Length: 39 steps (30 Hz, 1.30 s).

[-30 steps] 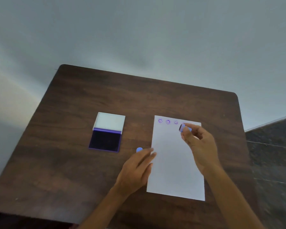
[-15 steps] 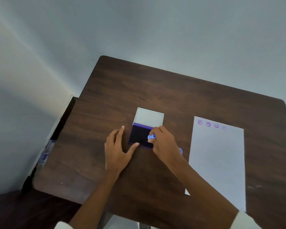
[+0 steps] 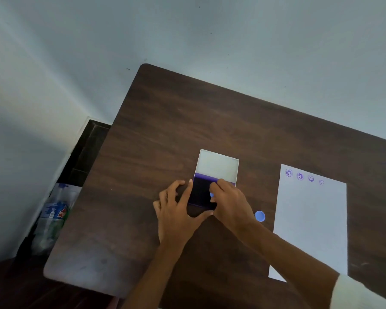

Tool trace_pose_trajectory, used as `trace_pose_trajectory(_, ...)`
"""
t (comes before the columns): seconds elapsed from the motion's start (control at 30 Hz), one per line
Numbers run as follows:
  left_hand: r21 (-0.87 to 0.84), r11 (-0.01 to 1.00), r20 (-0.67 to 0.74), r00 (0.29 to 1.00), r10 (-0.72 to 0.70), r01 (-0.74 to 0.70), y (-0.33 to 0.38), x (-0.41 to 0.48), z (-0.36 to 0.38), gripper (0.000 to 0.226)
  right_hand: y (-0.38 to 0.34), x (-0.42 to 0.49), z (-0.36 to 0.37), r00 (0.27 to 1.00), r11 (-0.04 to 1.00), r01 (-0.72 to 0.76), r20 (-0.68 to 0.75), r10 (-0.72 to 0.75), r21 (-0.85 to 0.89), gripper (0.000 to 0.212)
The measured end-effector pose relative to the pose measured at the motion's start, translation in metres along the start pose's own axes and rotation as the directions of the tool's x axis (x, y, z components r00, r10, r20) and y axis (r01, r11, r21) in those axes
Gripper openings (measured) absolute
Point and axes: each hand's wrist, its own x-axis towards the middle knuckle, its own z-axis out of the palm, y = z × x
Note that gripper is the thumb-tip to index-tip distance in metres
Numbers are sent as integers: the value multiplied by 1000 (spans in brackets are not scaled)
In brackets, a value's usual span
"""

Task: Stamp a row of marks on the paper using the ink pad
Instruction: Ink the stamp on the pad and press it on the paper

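Now the stamp (image 3: 211,194) is pinched in the right hand (image 3: 228,202) and pressed onto the dark face of the ink pad (image 3: 201,192), at the centre of the frame; only a small blue part of it shows between the fingers, so the contact itself is presumed rather than seen. The pad is steadied by the left hand (image 3: 176,214), spread flat with a finger along the pad's left edge and the thumb under its near edge. The pad's white lid (image 3: 217,166) lies open beyond it. The paper (image 3: 310,224) lies to the right in the frame, well apart from the pad, its long axis running away from the viewer. Four purple marks (image 3: 305,177) run left to right along its far edge, the last faint. The free space for the next mark lies rightward of these, nearer the right hand. A blue cap (image 3: 259,216) rests on the table (image 3: 165,130) between pad and paper.
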Motion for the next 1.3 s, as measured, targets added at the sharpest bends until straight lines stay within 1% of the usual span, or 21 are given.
trace_pose_trajectory(0.1,17,1000,-21,1000,20,-20,-2,1,3,87,2,4,-1,998,1000,-12,63,12,-16,39)
trace_pose_trajectory(0.27,40,999,48,999,5,-7,1,1,-4,91,-6,9,-13,995,996,-1,103,10,-84,35)
trace_pose_trajectory(0.33,27,1000,73,997,0,-2,2,2,-7,92,-6,10,-20,994,997,-35,97,42,-72,30)
trace_pose_trajectory(0.4,19,1000,83,997,-1,0,2,1,-10,92,-2,7,-30,985,986,-158,80,154,53,24)
trace_pose_trajectory(0.47,16,1000,101,995,4,-5,4,2,-12,92,8,-3,-42,958,939,-276,-17,285,205,17)
trace_pose_trajectory(0.53,7,1000,108,994,-3,2,7,0,-15,98,20,-23,-55,918,907,-283,-186,350,312,10)
trace_pose_trajectory(0.57,-5,1000,107,994,-24,25,8,-3,-16,103,26,-35,-62,887,881,-286,-244,393,377,9)
trace_pose_trajectory(0.63,-28,996,74,994,-80,82,13,-12,-17,107,40,-58,-74,816,801,-299,-296,496,518,9)
trace_pose_trajectory(0.67,-38,996,30,997,-74,75,18,-18,-16,103,50,-71,-80,777,773,-312,-320,543,553,10)
trace_pose_trajectory(0.7,-46,998,-21,999,-33,32,26,-26,-14,94,61,-83,-85,740,753,-335,-337,582,566,12)
trace_pose_trajectory(0.73,-54,998,-69,997,40,-44,37,-35,-10,84,73,-95,-89,708,734,-358,-346,616,577,14)
trace_pose_trajectory(0.8,-98,961,-112,962,248,-259,64,-54,2,64,97,-113,-96,657,700,-389,-353,667,599,15)
trace_pose_trajectory(0.87,-198,850,-106,873,477,-488,98,-69,19,43,125,-128,-102,614,678,-414,-364,700,607,11)
trace_pose_trajectory(0.9,-259,782,-92,820,565,-567,115,-75,28,36,139,-132,-104,595,669,-428,-368,715,608,8)
trace_pose_trajectory(0.93,-316,723,-67,775,629,-614,131,-79,37,32,153,-135,-107,580,665,-442,-374,724,602,4)
trace_pose_trajectory(0.97,-359,686,-34,743,669,-633,145,-82,44,31,165,-135,-109,574,671,-457,-382,724,584,2)
trace_pose_trajectory(1.0,-387,671,4,727,687,-632,158,-83,53,31,179,-134,-112,578,685,-473,-393,716,554,3)
trace_pose_trajectory(1.07,-406,681,65,724,687,-609,174,-83,69,34,205,-129,-115,610,727,-497,-405,681,474,6)
trace_pose_trajectory(1.13,-385,700,116,721,683,-601,180,-81,82,37,225,-122,-115,650,759,-495,-399,647,423,9)
trace_pose_trajectory(1.2,-353,712,151,714,684,-608,181,-80,92,38,243,-115,-111,685,777,-488,-377,623,397,9)
trace_pose_trajectory(1.3,-357,725,174,721,671,-589,178,-81,98,39,260,-105,-100,742,802,-491,-320,589,340,10)
